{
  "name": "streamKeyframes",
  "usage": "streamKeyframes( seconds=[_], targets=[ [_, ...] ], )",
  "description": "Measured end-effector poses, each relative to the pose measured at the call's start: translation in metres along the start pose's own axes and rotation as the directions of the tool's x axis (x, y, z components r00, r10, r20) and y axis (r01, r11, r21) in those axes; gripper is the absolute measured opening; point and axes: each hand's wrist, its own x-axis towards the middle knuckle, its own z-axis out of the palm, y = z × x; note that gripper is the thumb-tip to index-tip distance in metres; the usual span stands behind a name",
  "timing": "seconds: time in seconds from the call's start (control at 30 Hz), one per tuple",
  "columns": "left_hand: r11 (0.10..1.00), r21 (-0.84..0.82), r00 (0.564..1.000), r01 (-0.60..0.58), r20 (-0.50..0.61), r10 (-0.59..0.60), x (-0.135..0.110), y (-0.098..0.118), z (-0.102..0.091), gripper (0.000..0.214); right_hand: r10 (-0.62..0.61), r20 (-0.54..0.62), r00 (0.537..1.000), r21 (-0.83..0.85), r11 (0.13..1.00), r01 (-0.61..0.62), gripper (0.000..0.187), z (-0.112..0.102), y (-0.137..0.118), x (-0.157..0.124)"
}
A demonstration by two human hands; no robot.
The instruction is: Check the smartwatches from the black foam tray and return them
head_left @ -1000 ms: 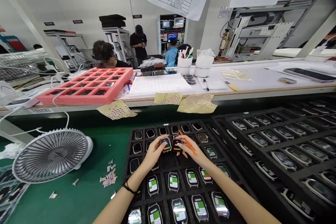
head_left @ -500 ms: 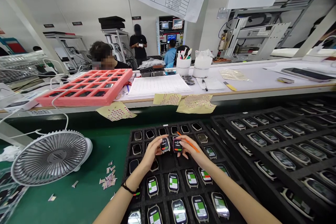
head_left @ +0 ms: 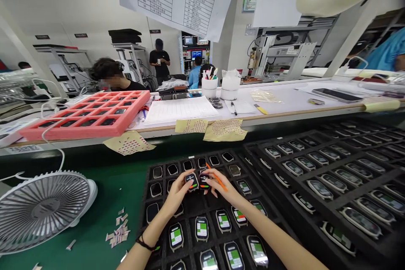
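Observation:
My left hand (head_left: pixel 181 186) is closed around a smartwatch (head_left: pixel 191 182) without a strap, its thumb on the lit screen. Beside it, my right hand (head_left: pixel 222 186) grips a second smartwatch (head_left: pixel 204 182); an orange stick-like tool (head_left: pixel 217 176), perhaps a pen, also lies across that hand. Both screens show a red and green band at the bottom. The two watches are held side by side above a black foam tray (head_left: pixel 193 202). Several watches sit in its compartments; the nearer ones show green and white screens, the farther ones look dark.
More black foam trays (head_left: pixel 284 164) of watches are stacked at right. A white fan (head_left: pixel 47 209) and small paper scraps (head_left: pixel 118 234) are on the green mat at left. Behind, a raised shelf carries a pink foam tray (head_left: pixel 117 128), paper sheets (head_left: pixel 180 109) and white cups (head_left: pixel 230 86).
The view has shifted, so the bench scene sits further left and the shelf a little lower. My left thumb now lies on the screen of its watch. Both watches stay in my hands.

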Motion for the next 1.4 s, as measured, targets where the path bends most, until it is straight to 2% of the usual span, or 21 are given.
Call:
streamKeyframes(
  seconds=[0.2, 0.43, 0.67, 0.93, 1.23, 1.4],
  targets=[
    [0.996, -0.030, 0.997, -0.082, 0.010, 0.083, 0.003, -0.006, -0.001, 0.050, -0.016, 0.044, 0.999, 0.012, 1.000, 0.015, 0.038, 0.000, 0.007, 0.001],
    [0.999, -0.007, 0.999, -0.047, -0.014, 0.047, 0.001, -0.002, 0.000, 0.047, -0.039, 0.052, 0.998, 0.001, 0.999, 0.039, 0.034, -0.003, 0.014, 0.000],
    [0.994, -0.011, 0.994, -0.106, -0.003, 0.106, 0.003, -0.010, -0.001, 0.048, -0.040, 0.007, 0.999, 0.013, 0.999, 0.040, 0.030, -0.001, 0.006, 0.000],
    [1.000, 0.015, 1.000, -0.015, 0.010, 0.015, -0.002, -0.001, -0.002, 0.042, -0.038, 0.045, 0.998, -0.011, 0.999, 0.038, 0.037, 0.000, 0.005, -0.001],
    [0.994, 0.026, 0.994, -0.109, 0.025, 0.109, 0.002, -0.010, -0.001, 0.050, -0.036, 0.034, 0.999, 0.011, 0.999, 0.036, 0.033, -0.001, 0.003, -0.002],
    [0.995, 0.026, 0.995, -0.094, 0.025, 0.093, 0.001, -0.006, -0.001, 0.044, -0.023, -0.010, 1.000, -0.018, 1.000, 0.023, 0.030, -0.002, 0.005, -0.002]
  ],
)
